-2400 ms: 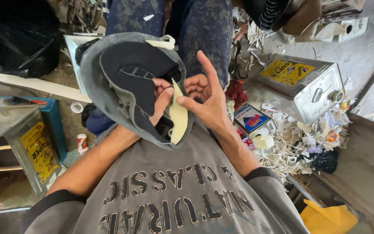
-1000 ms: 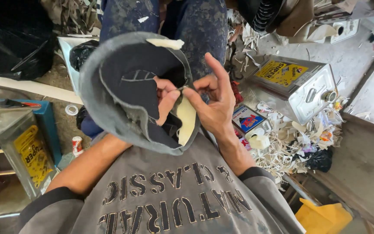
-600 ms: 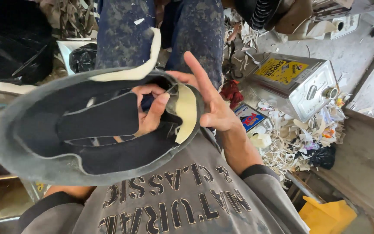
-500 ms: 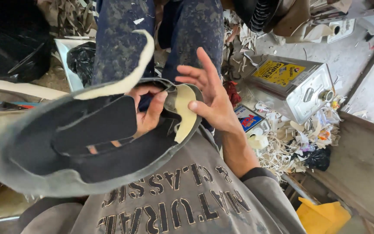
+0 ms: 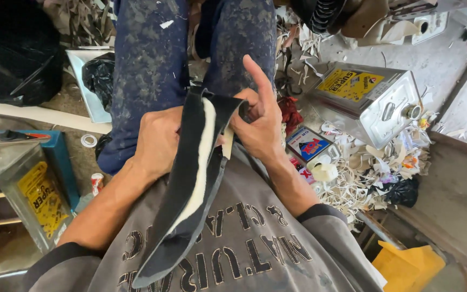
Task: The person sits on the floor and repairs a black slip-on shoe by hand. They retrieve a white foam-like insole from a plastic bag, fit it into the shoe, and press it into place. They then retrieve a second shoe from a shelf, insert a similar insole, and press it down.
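Over the lap, just in front of the grey printed sweatshirt [image 5: 244, 259], a dark shoe upper [image 5: 190, 189] is being held edge-on to the camera, so that only its narrow black rim and a cream strip of lining [image 5: 201, 162] are being shown. Half a second ago the same piece was being presented open, as a wide hollow with its dark inside facing up; it has since been turned and folded nearly flat, which suggests that the inspection or fitting of the inside is being left and the edge is now being worked. The left hand [image 5: 158, 143] is being kept closed around the upper's middle from the left side, fingers wrapped behind it, where the exact contact is probably hidden by the material. The right hand [image 5: 258, 121] is being pinched onto the top end of the piece, thumb and bent fingers clamped on the fold, while the forefinger is being held straight up and free. Beneath the hands, mottled blue trousers [image 5: 152, 70] are being seen. To the right, on the littered floor, a square metal can [image 5: 366, 100] with a yellow label is lying on its side among pale offcuts [image 5: 363, 178], and a second such can [image 5: 33, 200] is standing at the left, well apart from the work.
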